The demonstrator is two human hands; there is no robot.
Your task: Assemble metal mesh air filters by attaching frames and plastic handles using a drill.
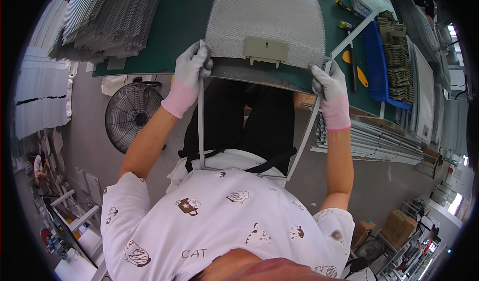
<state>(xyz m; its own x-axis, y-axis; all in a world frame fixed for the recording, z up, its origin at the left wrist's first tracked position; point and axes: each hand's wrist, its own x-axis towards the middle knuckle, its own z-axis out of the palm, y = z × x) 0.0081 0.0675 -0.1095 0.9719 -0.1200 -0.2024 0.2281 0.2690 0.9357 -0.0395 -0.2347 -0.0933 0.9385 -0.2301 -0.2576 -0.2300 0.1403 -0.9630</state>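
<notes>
A thin, light-grey metal frame [201,126] spans from the table edge back to my waist. My left hand [189,76], in a white glove with a pink cuff, is closed round its left side. My right hand [331,84], gloved alike, grips its right side near a corner. From that corner, another strip [355,34] of the frame slants out to the far right. Between my hands lies a silvery mesh panel [267,14] on the green table; its near edge reaches the frame's open side. A beige plastic piece [267,50] with small prongs rests on this near edge.
Stacked mesh sheets [110,16] stand at the left. To the right are a blue bin [374,61] of beige plastic parts, a yellow-handled tool [361,76] and a brush [344,25]. Below the table are a black fan [135,116] and metal strips [369,139].
</notes>
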